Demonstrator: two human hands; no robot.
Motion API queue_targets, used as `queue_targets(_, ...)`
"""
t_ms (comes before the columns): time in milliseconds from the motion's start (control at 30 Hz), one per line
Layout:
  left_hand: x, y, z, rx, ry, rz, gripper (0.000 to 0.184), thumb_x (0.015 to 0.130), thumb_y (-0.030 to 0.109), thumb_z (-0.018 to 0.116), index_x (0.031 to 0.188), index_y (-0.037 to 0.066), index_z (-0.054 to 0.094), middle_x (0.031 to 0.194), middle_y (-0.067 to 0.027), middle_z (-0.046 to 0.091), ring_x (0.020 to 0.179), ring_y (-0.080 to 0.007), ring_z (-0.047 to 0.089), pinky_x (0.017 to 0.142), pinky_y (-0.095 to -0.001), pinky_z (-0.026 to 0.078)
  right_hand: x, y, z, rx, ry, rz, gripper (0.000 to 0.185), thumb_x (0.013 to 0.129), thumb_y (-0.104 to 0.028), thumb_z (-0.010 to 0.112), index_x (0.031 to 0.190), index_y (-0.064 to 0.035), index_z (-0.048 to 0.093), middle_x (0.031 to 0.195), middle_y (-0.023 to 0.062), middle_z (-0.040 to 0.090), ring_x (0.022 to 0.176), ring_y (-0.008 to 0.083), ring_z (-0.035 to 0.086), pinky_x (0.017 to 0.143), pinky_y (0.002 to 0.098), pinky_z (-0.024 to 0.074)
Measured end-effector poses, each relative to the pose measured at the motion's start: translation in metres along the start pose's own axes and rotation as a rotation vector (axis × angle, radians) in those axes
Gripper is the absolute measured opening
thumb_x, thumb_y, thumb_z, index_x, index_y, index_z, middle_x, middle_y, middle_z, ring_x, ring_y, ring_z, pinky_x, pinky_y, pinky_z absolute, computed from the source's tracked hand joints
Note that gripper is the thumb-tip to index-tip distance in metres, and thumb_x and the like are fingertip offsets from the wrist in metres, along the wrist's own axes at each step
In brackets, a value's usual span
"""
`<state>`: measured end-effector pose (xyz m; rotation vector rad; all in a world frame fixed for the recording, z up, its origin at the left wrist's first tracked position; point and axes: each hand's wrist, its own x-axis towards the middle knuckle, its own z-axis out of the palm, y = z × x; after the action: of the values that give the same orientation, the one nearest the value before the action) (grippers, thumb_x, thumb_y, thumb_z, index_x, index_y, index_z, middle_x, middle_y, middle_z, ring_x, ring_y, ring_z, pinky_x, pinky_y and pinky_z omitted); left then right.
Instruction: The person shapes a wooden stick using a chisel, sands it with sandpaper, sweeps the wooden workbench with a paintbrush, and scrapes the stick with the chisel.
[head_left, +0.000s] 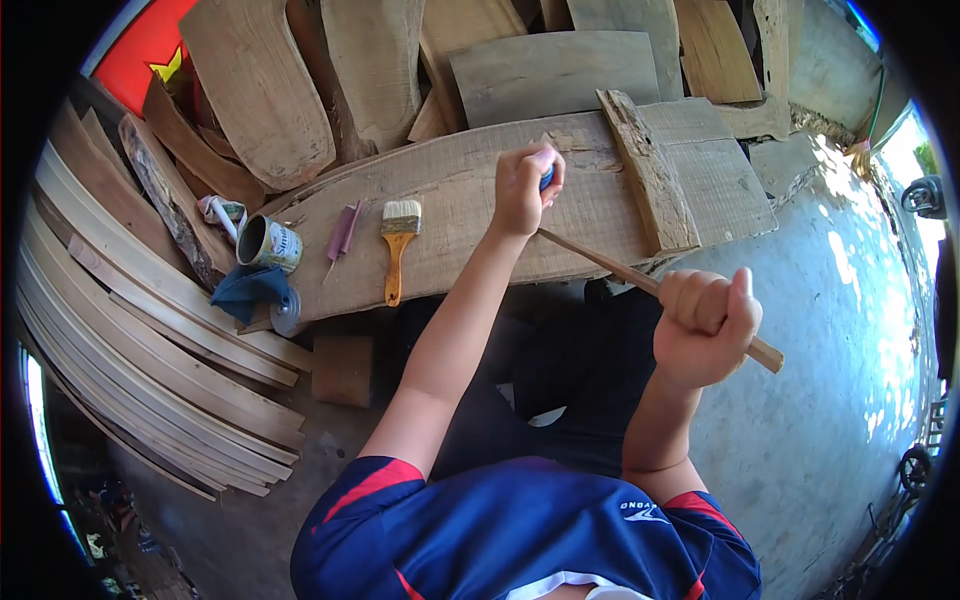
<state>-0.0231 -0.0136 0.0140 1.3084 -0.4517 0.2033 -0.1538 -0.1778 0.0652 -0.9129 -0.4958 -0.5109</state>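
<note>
Above the long wooden plank (450, 220), my left hand (527, 187) is closed round a small blue object (546, 178), mostly hidden by the fingers. My right hand (707, 322), at the right beyond the plank's near edge, is wrapped round a thin wooden stick (610, 263). The stick slants from just below my left hand down to the right, and its end sticks out past my right fist. Left of my left hand, a wide brush (399, 250) with pale bristles and a wooden handle lies on the plank, beside a purple item (344, 230).
A tin can (270, 243), a blue cloth (250, 290) and a round metal lid (286, 312) are at the plank's left end. A rough wooden piece (645, 175) crosses the plank. Boards (260, 90) lean behind; long strips (170, 350) are stacked left.
</note>
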Motion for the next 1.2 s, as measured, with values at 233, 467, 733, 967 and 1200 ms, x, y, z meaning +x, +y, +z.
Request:
queue_targets(233, -0.04, 0.011, 0.013, -0.305, 0.301, 0.105, 0.035, 0.085, 0.026, 0.038, 0.06, 0.003, 0.044, 0.047, -0.0037, 0.039, 0.036, -0.0092, 0.033, 0.039, -0.0243, 0.03, -0.004, 0.0, -0.009, -0.066, 0.315, -0.094, 0.049, 0.099, -0.026, 0.025, 0.052, -0.0125, 0.019, 0.044, -0.0005, 0.019, 0.04, 0.0109, 0.013, 0.041, 0.0291, 0.0174)
queue_targets(467, -0.046, 0.035, -0.001, -0.32, 0.445, 0.347, 0.037, 0.087, 0.033, 0.035, 0.062, 0.006, 0.043, 0.045, -0.0026, 0.038, 0.035, -0.0101, 0.029, 0.037, -0.0249, 0.028, -0.003, 0.0, -0.02, -0.07, 0.412, -0.129, 0.049, 0.1, -0.027, 0.025, 0.052, -0.0131, 0.02, 0.044, -0.0016, 0.02, 0.041, 0.0097, 0.013, 0.04, 0.0278, 0.0178)
queue_targets(733, -0.004, 0.024, -0.004, -0.181, 0.372, 0.233, 0.039, 0.086, 0.036, 0.035, 0.06, 0.008, 0.045, 0.042, 0.0007, 0.033, 0.035, -0.0098, 0.029, 0.037, -0.0247, 0.025, 0.001, 0.001, -0.026, -0.057, 0.456, -0.125, 0.049, 0.1, -0.027, 0.025, 0.053, -0.0133, 0.022, 0.045, -0.002, 0.02, 0.041, 0.0095, 0.014, 0.04, 0.0272, 0.0183)
queue_targets(967, 0.004, -0.004, 0.008, -0.033, 0.176, 0.069, 0.039, 0.085, 0.032, 0.037, 0.059, 0.004, 0.044, 0.041, 0.0004, 0.032, 0.035, -0.0084, 0.03, 0.038, -0.0231, 0.026, 0.0, 0.001, -0.026, -0.093, 0.514, -0.127, 0.049, 0.099, -0.028, 0.028, 0.053, -0.0132, 0.022, 0.045, -0.0022, 0.019, 0.041, 0.0091, 0.014, 0.04, 0.0269, 0.0182)
queue_targets(1200, 0.013, -0.008, -0.015, -0.222, 0.264, -0.03, 0.039, 0.085, 0.04, 0.039, 0.063, 0.008, 0.044, 0.042, 0.001, 0.03, 0.036, -0.0097, 0.027, 0.04, -0.0256, 0.027, -0.006, -0.001, -0.022, -0.102, 0.556, -0.099, 0.049, 0.1, -0.028, 0.027, 0.053, -0.0131, 0.021, 0.045, -0.0019, 0.018, 0.041, 0.0094, 0.012, 0.04, 0.027, 0.0174)
